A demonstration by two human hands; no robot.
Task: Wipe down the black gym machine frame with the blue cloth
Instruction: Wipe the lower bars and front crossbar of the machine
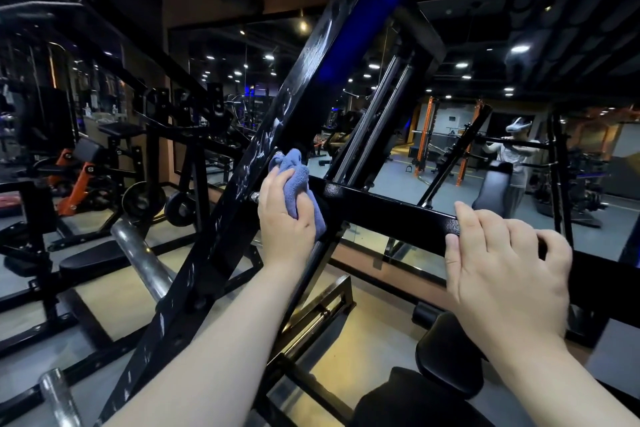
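Mid-frame: left hand (284,215) gripped the bunched blue cloth (294,177), pressed where the slanted black frame (277,121) met its crossbar (391,215). Right hand (502,263) rested open-fingered on the crossbar.

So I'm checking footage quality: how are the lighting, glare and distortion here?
Head view: dim gym, ceiling spotlights blown out; pale glare streaks on the slanted black frame; wide-angle bending at the edges; left hand, blue cloth and right hand evenly lit and sharp.

Two bare, sleeveless forearms, ringless fingers (485,229)
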